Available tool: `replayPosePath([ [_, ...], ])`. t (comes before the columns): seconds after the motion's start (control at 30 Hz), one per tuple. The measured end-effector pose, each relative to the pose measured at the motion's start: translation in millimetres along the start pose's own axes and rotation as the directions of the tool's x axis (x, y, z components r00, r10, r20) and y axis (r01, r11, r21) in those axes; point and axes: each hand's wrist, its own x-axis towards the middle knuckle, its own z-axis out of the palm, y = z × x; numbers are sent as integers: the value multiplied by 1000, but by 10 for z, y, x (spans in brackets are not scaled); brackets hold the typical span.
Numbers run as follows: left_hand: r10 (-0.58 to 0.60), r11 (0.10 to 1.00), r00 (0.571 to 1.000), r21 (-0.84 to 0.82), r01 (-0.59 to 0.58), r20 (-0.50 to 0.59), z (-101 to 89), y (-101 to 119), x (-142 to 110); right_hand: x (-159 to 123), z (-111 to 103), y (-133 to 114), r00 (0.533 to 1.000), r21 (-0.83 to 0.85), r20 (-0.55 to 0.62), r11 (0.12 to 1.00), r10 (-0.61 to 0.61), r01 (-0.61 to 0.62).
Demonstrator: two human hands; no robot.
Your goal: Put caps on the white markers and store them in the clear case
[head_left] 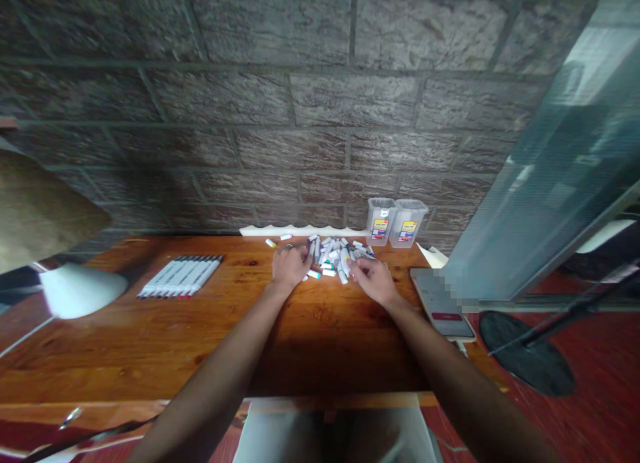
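Note:
A loose heap of white markers (330,253) with coloured ends lies at the back middle of the wooden table, pointing in many directions. My left hand (290,266) rests at the heap's left edge, fingers curled in against it; what they hold, if anything, is hidden. On the opposite side, my right hand (374,278) touches the heap with thumb and fingers bent together. Whatever sits in that pinch is too small to make out. Farther left, a neat row of white markers (183,276) with dark and red ends lies side by side.
Two clear plastic boxes (383,230) with yellow labels stand against the brick wall, right of the heap. A tablet-like device (443,306) with a cable lies at the table's right edge. A lamp (75,290) stands far left. A wavy white strip (300,231) runs along the wall.

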Motion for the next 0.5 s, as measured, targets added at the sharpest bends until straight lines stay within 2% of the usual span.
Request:
replayPosePath([
  [0.33,-45,998,995,-42,48,85,-59,43,-51,-7,-36,81,1000,21,-12,999,26,-26],
  [0.5,-76,993,983,-81,90,166,-126,8,-55,-14,-22,82,999,13,34,1000,27,-28],
])
